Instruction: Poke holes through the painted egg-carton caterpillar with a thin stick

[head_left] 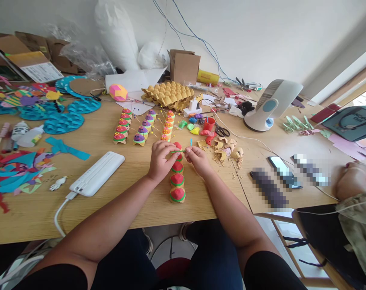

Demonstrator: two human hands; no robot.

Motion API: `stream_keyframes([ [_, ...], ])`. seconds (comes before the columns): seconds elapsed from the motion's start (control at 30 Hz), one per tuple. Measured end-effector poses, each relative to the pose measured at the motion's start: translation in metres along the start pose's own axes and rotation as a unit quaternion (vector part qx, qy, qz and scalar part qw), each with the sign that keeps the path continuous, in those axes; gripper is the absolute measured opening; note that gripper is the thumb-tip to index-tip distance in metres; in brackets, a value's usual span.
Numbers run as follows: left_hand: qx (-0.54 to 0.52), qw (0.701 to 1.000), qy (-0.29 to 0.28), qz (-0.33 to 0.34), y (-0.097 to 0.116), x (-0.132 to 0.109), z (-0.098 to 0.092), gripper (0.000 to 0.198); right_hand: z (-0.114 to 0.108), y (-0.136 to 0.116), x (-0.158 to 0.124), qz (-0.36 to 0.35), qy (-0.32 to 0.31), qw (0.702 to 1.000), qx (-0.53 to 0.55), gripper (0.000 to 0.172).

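Note:
A strip of egg-carton cups (177, 180), topped with red domes and ringed in green, stands lengthwise before me. Over its far end my left hand (162, 160) pinches one end of a thin green strip (178, 151), which looks like modelling clay. My right hand (197, 160) has the other end between thumb and fingers. A small blue stick (191, 141) pokes up from the right fingertips; how it is held is hidden. Farther back stand three decorated carton strips: red (122, 125), purple (145, 126) and orange (168, 125), with pin-like stalks around them.
Torn carton scraps (228, 149), black scissors (222, 130), a red cup (209, 124) and coloured clay lumps lie beyond my right hand. A white fan (270, 104) and phones (284, 171) are at right, near another person's hand (353, 179). A white power bank (97, 174) lies left.

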State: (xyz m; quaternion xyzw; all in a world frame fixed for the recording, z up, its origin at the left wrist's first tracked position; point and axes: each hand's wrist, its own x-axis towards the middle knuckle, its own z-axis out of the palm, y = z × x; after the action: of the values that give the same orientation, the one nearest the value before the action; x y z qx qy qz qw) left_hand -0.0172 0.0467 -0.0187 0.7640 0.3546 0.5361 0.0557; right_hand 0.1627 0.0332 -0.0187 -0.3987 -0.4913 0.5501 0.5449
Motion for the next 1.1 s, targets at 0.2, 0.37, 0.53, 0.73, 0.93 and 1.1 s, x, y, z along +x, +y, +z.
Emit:
stream_keyframes([
  [0.2, 0.0, 1.0, 0.003, -0.002, -0.0001, -0.0001, 0.0002, 0.007, 0.0016, -0.0037, -0.0023, 0.014, -0.018, 1.0, 0.005, 0.048],
  [0.37, -0.008, 1.0, -0.003, 0.0, 0.0, 0.0, 0.0013, 0.007, 0.0019, -0.0027, -0.0027, 0.011, 0.0, 1.0, -0.008, 0.047],
  [0.53, -0.013, 1.0, -0.012, -0.008, 0.0005, 0.0009, 0.0007, 0.009, 0.0003, 0.0012, -0.0014, -0.001, 0.002, 1.0, -0.029, 0.05],
  [0.73, -0.018, 0.999, -0.024, -0.015, -0.0003, 0.0016, -0.0013, 0.023, -0.002, 0.0039, 0.0, -0.003, -0.006, 0.998, -0.069, 0.059],
  [0.93, -0.025, 0.998, -0.046, -0.025, -0.0024, 0.002, -0.0024, 0.043, -0.0037, 0.0042, 0.0006, -0.013, -0.017, 0.994, -0.104, 0.068],
  [1.1, -0.031, 0.998, -0.044, -0.038, -0.0014, 0.0017, -0.0001, 0.028, -0.0012, 0.0022, -0.0001, -0.011, 0.003, 0.996, -0.084, 0.06],
])
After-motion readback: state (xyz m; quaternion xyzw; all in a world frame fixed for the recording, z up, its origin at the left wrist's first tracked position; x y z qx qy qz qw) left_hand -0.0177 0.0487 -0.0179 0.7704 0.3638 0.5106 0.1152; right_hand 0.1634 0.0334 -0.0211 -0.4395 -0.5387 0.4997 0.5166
